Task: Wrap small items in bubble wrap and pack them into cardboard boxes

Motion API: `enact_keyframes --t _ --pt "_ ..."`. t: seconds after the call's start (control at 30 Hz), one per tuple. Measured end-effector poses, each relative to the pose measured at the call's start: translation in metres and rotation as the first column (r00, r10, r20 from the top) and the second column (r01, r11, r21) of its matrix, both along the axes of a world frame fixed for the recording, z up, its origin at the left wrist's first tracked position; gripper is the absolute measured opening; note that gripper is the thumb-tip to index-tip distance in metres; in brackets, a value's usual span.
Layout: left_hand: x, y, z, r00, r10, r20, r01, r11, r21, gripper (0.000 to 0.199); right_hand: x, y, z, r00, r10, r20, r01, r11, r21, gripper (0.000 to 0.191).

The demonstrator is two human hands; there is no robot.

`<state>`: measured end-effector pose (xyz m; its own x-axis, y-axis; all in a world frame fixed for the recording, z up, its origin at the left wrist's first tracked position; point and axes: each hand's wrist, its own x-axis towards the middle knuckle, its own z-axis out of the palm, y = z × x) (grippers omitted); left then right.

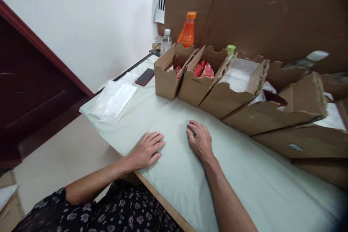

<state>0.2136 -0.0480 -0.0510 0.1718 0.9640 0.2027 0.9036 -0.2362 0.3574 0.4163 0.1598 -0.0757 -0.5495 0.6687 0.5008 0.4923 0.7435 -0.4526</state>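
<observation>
My left hand (146, 150) lies flat on the pale green tablecloth (168, 116) near the front edge, fingers stretched out and holding nothing. To its right rests my right hand (200, 138), with the fingers curled inward. A small dark thing (192, 131) shows between its thumb and forefinger; its kind is too small to tell. Beyond the right hand stands a row of cardboard bins, the closest ones holding red packets (203, 69) and clear plastic sleeves (240, 74). A stack of clear plastic bags (115, 99) lies past the left hand.
A phone (145, 77) lies beside the leftmost cardboard bin (165, 83). Behind the bins stand a water bottle (166, 43) and an orange bottle (187, 30), before a tall cardboard panel (255, 11). Another person's white sleeve (160, 3) shows at the back.
</observation>
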Motion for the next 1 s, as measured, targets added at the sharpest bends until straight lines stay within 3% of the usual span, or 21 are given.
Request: enact_keyframes --t 0.1,0.2,0.3,0.37,0.43,0.7,0.87,1.0 --pt "-0.02 -0.026 -0.001 0.998 0.023 0.059 -0.027 0.998 0.054 0.036 -0.001 -0.001 0.0 0.999 0.0 0.042 -0.001 0.999 0.044 0.027" --pt "-0.063 -0.028 0.005 0.964 0.236 0.122 -0.252 0.958 0.137 0.026 -0.002 -0.001 -0.002 1.0 -0.013 0.021 0.011 0.998 0.061 0.027" --pt "-0.122 -0.017 0.018 0.832 0.541 0.126 -0.555 0.802 0.221 0.026 -0.002 0.001 -0.002 1.0 -0.006 -0.006 0.006 0.998 0.055 0.027" --pt "-0.156 -0.008 0.025 0.733 0.671 0.108 -0.677 0.705 0.212 0.028 -0.001 0.002 -0.002 1.0 -0.002 -0.014 0.002 0.999 0.044 0.028" --pt "-0.177 0.0 0.027 0.66 0.744 0.108 -0.75 0.645 0.145 0.029 -0.001 0.002 -0.002 1.0 -0.003 -0.022 0.003 1.0 0.03 0.028" --pt "-0.19 0.008 0.017 0.526 0.822 0.218 -0.846 0.531 0.039 0.021 0.0 0.002 0.0 0.999 -0.02 -0.046 0.02 1.0 -0.015 0.027" --pt "-0.197 0.008 0.034 0.431 0.837 0.338 -0.887 0.462 -0.014 0.026 -0.001 0.002 -0.001 0.998 -0.012 -0.064 0.011 1.0 -0.008 0.027" --pt "-0.184 0.011 0.049 0.449 0.793 0.411 -0.876 0.482 0.026 0.029 -0.001 0.002 -0.002 0.997 -0.008 -0.076 0.009 1.0 0.014 0.027"
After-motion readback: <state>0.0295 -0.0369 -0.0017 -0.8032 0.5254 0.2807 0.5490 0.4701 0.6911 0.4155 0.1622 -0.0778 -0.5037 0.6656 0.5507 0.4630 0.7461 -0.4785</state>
